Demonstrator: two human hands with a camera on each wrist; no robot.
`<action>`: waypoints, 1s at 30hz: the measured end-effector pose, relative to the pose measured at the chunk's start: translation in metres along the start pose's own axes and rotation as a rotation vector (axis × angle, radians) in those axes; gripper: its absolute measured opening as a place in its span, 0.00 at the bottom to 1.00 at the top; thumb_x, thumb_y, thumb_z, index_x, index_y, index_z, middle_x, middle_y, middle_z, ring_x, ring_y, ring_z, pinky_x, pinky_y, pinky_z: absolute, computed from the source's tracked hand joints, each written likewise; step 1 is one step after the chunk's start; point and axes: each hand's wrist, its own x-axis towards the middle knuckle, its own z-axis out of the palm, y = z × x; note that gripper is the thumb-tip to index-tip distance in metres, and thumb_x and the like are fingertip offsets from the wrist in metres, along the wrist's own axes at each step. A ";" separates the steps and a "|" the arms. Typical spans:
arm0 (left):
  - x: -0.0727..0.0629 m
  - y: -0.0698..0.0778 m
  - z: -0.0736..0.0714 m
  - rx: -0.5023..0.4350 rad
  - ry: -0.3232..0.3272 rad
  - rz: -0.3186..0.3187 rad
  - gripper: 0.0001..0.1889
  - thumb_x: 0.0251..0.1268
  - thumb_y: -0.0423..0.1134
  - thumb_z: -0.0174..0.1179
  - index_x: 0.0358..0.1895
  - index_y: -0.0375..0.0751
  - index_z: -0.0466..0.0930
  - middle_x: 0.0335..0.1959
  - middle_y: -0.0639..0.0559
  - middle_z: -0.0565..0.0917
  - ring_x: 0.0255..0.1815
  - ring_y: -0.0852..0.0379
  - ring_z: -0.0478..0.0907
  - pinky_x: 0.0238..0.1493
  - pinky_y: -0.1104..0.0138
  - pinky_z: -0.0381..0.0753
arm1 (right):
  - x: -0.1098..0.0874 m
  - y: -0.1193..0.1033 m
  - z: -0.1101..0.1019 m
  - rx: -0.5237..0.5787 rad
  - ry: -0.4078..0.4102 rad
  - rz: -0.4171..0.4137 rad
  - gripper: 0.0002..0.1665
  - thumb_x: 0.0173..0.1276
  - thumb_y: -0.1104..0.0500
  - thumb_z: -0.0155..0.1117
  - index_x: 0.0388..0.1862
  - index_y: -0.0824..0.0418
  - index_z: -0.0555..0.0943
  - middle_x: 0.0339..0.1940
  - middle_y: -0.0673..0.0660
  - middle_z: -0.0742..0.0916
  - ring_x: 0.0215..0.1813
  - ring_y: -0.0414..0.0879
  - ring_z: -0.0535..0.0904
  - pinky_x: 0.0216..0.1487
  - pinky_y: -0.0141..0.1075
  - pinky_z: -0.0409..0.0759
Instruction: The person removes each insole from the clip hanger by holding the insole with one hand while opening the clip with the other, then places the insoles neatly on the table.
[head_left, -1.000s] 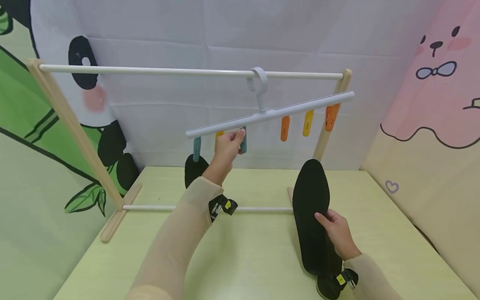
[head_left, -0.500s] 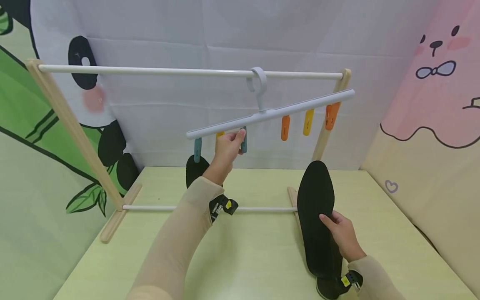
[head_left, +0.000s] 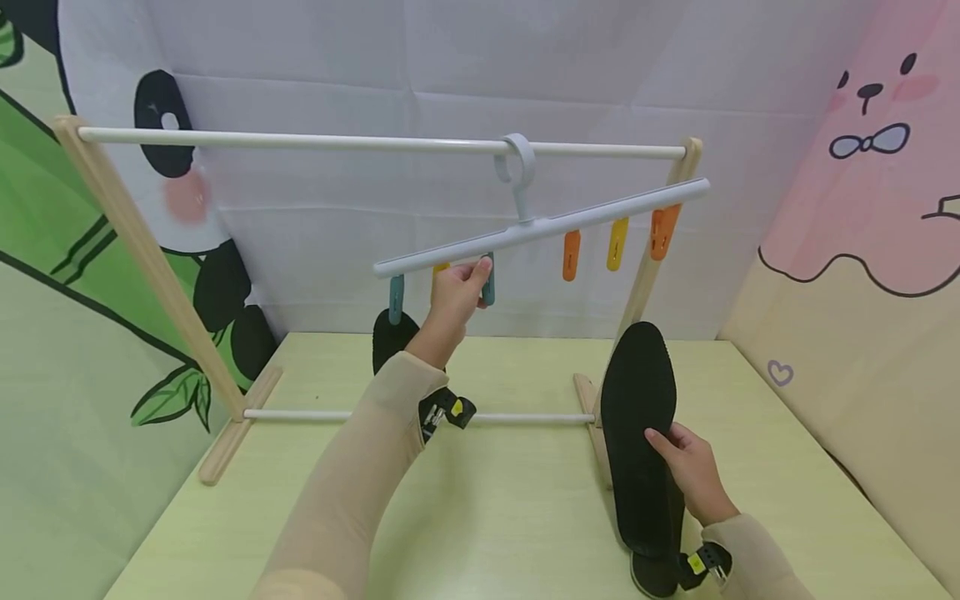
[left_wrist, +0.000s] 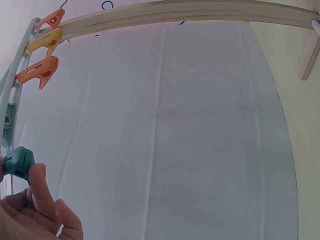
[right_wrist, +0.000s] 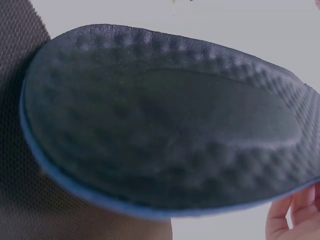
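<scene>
A pale grey clip hanger point(head_left: 600, 215) hangs tilted from the rack's top bar, its left end lower. My left hand point(head_left: 450, 304) pinches a teal clip point(head_left: 489, 285) under the hanger; in the left wrist view the teal clip point(left_wrist: 20, 162) is between thumb and finger. Left of it, a black insole point(head_left: 390, 340) hangs below another teal clip point(head_left: 396, 300), partly hidden by my arm. My right hand point(head_left: 693, 471) holds a second black insole point(head_left: 637, 400) by its edge, toe end up. The right wrist view shows this insole's point(right_wrist: 165, 120) textured underside with a blue edge.
Below the held insole, another dark insole point(head_left: 656, 575) lies on the table point(head_left: 517, 517). Two orange clips and a yellow clip point(head_left: 617, 244) hang on the hanger's right half. The rack's top bar point(head_left: 337, 143) and lower bar point(head_left: 525, 418) join wooden side frames point(head_left: 150, 267).
My right hand has moved slightly to the right with the insole. The left hand stays on the teal clip, and the hanger is nearly still.
</scene>
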 end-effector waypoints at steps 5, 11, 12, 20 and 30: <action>0.000 0.000 0.000 0.009 -0.008 -0.009 0.19 0.72 0.43 0.54 0.51 0.28 0.81 0.27 0.54 0.74 0.18 0.62 0.67 0.31 0.72 0.71 | -0.002 0.000 -0.002 -0.017 0.013 0.000 0.29 0.76 0.52 0.51 0.63 0.76 0.67 0.60 0.72 0.75 0.61 0.63 0.70 0.63 0.56 0.66; 0.000 0.000 -0.001 0.015 -0.008 -0.015 0.19 0.72 0.43 0.54 0.51 0.29 0.81 0.27 0.54 0.74 0.18 0.61 0.68 0.32 0.70 0.71 | -0.005 -0.002 -0.005 -0.027 0.026 0.011 0.29 0.76 0.52 0.51 0.62 0.77 0.67 0.59 0.72 0.76 0.59 0.62 0.72 0.62 0.55 0.68; 0.000 0.000 -0.001 0.014 -0.007 -0.014 0.19 0.72 0.43 0.54 0.51 0.29 0.81 0.27 0.54 0.74 0.18 0.61 0.68 0.32 0.70 0.72 | -0.005 -0.002 -0.005 -0.029 0.025 0.011 0.29 0.76 0.53 0.51 0.62 0.77 0.67 0.59 0.72 0.76 0.59 0.63 0.71 0.62 0.55 0.67; 0.000 0.000 -0.001 0.010 -0.016 -0.012 0.18 0.72 0.43 0.54 0.51 0.30 0.81 0.27 0.54 0.74 0.19 0.61 0.68 0.31 0.71 0.72 | -0.007 -0.002 -0.009 -0.043 0.032 0.029 0.30 0.76 0.53 0.51 0.63 0.77 0.66 0.61 0.74 0.74 0.61 0.65 0.70 0.63 0.56 0.65; 0.001 0.000 -0.002 0.025 -0.018 -0.021 0.19 0.72 0.44 0.54 0.50 0.29 0.81 0.24 0.54 0.73 0.19 0.60 0.68 0.33 0.70 0.72 | -0.009 -0.001 -0.008 -0.036 0.058 0.056 0.26 0.76 0.56 0.50 0.60 0.78 0.68 0.57 0.74 0.76 0.58 0.65 0.72 0.61 0.57 0.67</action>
